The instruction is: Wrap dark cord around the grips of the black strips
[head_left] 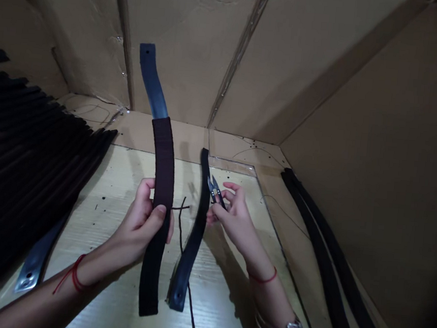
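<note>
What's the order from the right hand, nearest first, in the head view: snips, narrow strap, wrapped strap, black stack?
1. Thread snips, in the right hand.
2. Narrow strap, just left.
3. Wrapped strap, in the left hand.
4. Black stack, far left.

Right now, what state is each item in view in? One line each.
first metal strap, upper end bare, lower part covered
dark fabric sleeve, around first metal strap
left hand, gripping first metal strap
thread snips, tips slightly apart
right hand, pinching thread snips
second metal strap, mostly dark, holed lower end bare
loose dark thread, trailing past second metal strap
dark strap stack, overlapping, at left
dark strap pile, lying lengthwise, at right
</note>
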`<action>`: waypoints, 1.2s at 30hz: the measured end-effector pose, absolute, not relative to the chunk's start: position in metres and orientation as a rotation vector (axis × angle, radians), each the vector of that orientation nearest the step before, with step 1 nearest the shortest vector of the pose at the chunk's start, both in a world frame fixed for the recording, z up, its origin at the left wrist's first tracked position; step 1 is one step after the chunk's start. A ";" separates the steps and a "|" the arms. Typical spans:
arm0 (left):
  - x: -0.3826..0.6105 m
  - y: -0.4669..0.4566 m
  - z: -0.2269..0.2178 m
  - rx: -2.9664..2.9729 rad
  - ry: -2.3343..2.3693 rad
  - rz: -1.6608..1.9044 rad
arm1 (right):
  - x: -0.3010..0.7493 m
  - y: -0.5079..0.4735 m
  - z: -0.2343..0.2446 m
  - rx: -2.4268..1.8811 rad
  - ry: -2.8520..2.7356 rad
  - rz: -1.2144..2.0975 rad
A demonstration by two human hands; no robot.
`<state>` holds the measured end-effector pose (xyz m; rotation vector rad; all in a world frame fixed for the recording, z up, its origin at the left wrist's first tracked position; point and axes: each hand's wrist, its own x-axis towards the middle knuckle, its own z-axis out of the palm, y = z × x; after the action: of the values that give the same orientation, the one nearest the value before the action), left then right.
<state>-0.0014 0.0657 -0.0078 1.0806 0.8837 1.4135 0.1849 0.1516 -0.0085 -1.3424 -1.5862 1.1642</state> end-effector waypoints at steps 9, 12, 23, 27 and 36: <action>-0.001 0.068 -0.008 1.050 0.923 1.589 | 0.157 0.101 0.008 -0.757 -1.230 1.832; -0.002 0.069 -0.007 1.081 0.928 1.604 | 0.156 0.097 0.006 -0.806 -1.293 1.795; -0.001 0.066 -0.010 1.016 0.857 1.606 | 0.155 0.096 0.012 -0.888 -1.841 1.387; 0.004 0.062 -0.014 0.928 0.853 1.602 | 0.152 0.091 0.007 -0.871 -1.856 1.323; 0.010 0.059 -0.017 0.912 0.755 1.491 | 0.151 0.088 0.001 -0.801 -1.845 1.323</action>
<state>0.0102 0.0585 -0.0171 0.9117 0.7549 1.4906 0.1505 0.0879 0.0012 -0.8010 -1.8452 1.3231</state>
